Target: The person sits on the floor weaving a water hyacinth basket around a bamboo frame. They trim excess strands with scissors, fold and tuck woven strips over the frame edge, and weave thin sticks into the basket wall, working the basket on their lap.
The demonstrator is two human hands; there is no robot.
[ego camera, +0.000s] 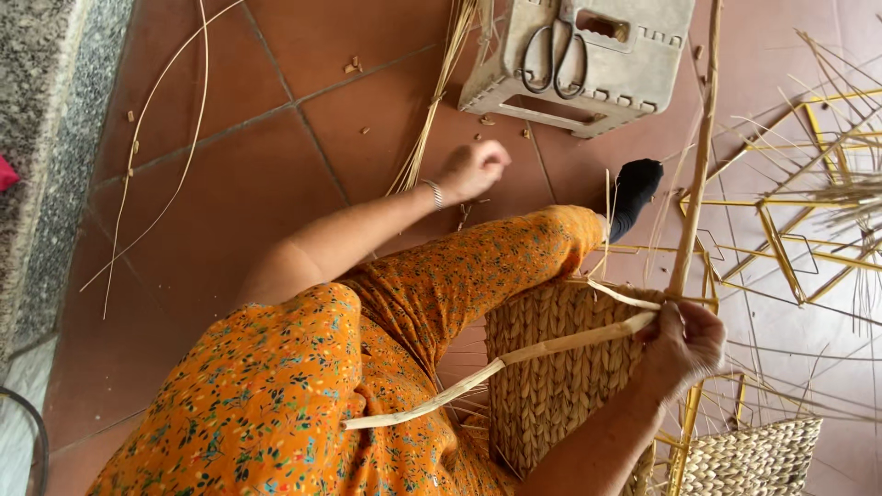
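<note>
While the left hand (473, 170) reaches, fingers curled, toward the reeds (432, 110) on the floor, it holds nothing. The right hand (682, 347) grips a strip (514, 356) against the basket (551, 377).

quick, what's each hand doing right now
Left hand: fingers curled, reaching down at the straw bundle on the floor; a grip cannot be told.
Right hand: closed on a straw strip.

The basket (551, 367) is rough plaited fibre, dry and matt. The strip (496, 367) gripped by the right hand (684, 344) looks like pale, smooth cane. The far stool (579, 60) is matt grey plastic, with metal scissors (551, 55) on it. The floor (276, 156) is smooth terracotta tile, faintly glossy. The frame (781, 248) at right is yellow painted metal. The trousers (367, 367) are soft printed cloth.
</note>
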